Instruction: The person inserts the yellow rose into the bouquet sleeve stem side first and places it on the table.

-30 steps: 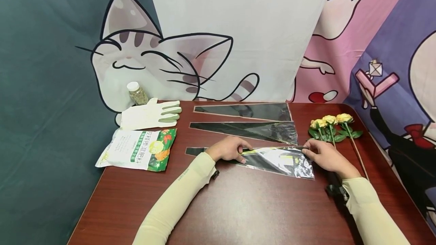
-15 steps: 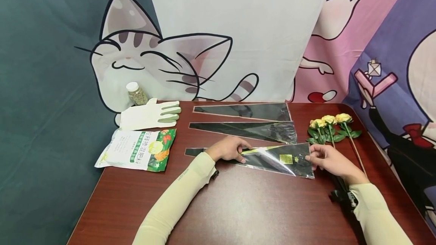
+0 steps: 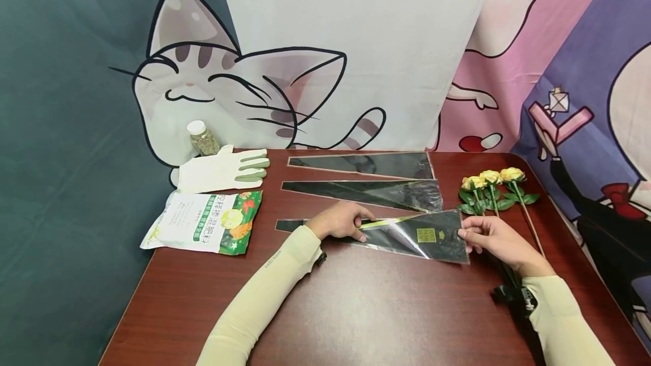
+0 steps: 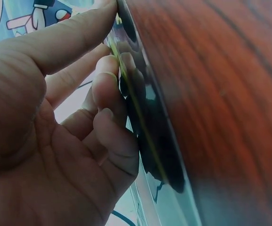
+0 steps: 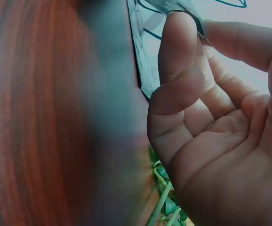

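A clear-and-black tapered flower sleeve (image 3: 394, 234) with a gold label lies nearest me among the sleeves. My left hand (image 3: 339, 222) presses on its narrower part, thumb and index fingertips spread apart on the film. In the left wrist view the left hand's other fingers (image 4: 110, 94) bend against the sleeve (image 4: 145, 127). My right hand (image 3: 500, 242) pinches the sleeve's wide end between thumb and fingers. The right wrist view shows the pinched film (image 5: 199, 28) at the right fingertips. The wide end looks slightly raised; whether its mouth is parted cannot be told.
Two more sleeves, a middle one (image 3: 351, 192) and a far one (image 3: 356, 164), lie behind. Yellow roses (image 3: 490, 178) lie on the right, stems passing under my right forearm. On the left are a fertilizer bag (image 3: 203, 223), white gloves (image 3: 213, 173) and a jar (image 3: 203, 139).
My right hand has shifted from the sleeve's upper corner to the right and slightly down its wide end. The crinkled film there now lies smoother. My left hand stays in place.
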Demonstrator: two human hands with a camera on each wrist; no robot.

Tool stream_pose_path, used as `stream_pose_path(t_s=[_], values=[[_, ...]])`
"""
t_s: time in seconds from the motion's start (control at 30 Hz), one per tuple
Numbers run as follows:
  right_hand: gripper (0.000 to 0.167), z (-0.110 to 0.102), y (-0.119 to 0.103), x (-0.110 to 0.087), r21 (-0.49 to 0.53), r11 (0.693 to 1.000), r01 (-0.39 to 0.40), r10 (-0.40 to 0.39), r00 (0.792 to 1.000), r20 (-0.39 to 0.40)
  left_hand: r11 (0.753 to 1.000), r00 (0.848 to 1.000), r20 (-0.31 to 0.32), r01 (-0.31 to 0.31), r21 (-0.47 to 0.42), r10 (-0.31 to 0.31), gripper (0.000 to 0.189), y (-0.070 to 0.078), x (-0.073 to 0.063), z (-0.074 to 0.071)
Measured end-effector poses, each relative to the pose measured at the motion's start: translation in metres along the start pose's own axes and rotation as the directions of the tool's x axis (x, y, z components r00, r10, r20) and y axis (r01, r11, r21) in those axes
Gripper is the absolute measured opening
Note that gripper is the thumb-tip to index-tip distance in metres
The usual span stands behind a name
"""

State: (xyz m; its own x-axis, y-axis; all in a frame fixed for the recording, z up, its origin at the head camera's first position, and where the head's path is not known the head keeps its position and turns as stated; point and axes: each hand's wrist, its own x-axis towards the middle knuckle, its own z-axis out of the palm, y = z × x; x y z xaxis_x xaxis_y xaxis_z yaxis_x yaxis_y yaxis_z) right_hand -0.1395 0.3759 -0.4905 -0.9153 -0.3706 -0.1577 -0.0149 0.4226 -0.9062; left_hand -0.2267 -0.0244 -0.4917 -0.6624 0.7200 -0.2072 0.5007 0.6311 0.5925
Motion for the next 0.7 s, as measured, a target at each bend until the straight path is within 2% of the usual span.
stream_pose_path(t_s=[0.23,0.37,0.57,0.7], values=[[0.017,0.0,-0.008,0.0,-0.01,1.0,-0.003,0.003,1.0,-0.027,1.0,1.0,-0.012,-0.006,0.01,0.006,0.05,0.005,0.002,-0.001],[0.017,0.0,-0.008,0.001,-0.018,1.0,-0.017,0.016,0.999,-0.035,0.999,0.999,-0.033,-0.038,0.001,0.038,0.043,0.014,0.007,0.001],[0.02,0.0,-0.007,0.002,-0.02,0.999,-0.045,0.044,0.997,-0.057,0.99,0.994,-0.04,-0.107,-0.092,0.104,0.034,0.032,0.017,0.007],[0.021,0.002,-0.007,0.002,-0.016,0.998,-0.052,0.052,0.997,-0.055,0.982,0.991,-0.04,-0.132,-0.138,0.128,0.029,0.044,0.026,0.014]])
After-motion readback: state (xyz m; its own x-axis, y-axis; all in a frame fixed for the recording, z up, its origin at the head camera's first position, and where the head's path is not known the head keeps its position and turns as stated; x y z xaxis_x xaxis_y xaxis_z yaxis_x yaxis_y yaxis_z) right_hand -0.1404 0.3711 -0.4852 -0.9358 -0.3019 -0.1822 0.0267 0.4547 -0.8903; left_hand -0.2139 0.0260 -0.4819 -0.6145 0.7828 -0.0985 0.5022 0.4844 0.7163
